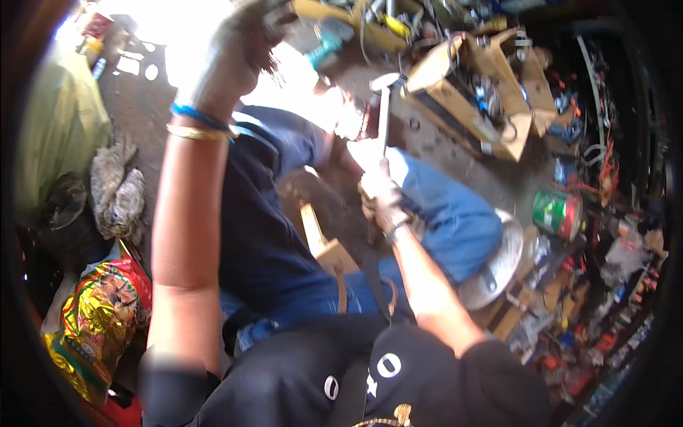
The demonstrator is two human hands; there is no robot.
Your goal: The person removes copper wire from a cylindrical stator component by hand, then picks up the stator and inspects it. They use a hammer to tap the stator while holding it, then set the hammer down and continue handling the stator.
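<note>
My right hand (pixel 382 192) is closed round a hammer between my knees. The hammer (pixel 384 117) stands nearly upright, with its pale shaft and head above my fist. My left arm reaches far forward, and my left hand (pixel 238 57) is raised at the upper left against strong glare. Its fingers are smeared by motion, so I cannot make out what they hold, if anything. Beyond my right hand is a bright, overexposed patch where details are lost. Pieces of light wood (pixel 331 252) lie between my legs.
Cardboard boxes (pixel 455 99) with cables and parts stand at the far right. A teal tool (pixel 331 41) lies beyond my left hand. A round metal pan (pixel 501 267) and a green-and-red can (pixel 557 213) are on the right, near scattered clutter. A shiny yellow-and-red bag (pixel 107 306) is at left.
</note>
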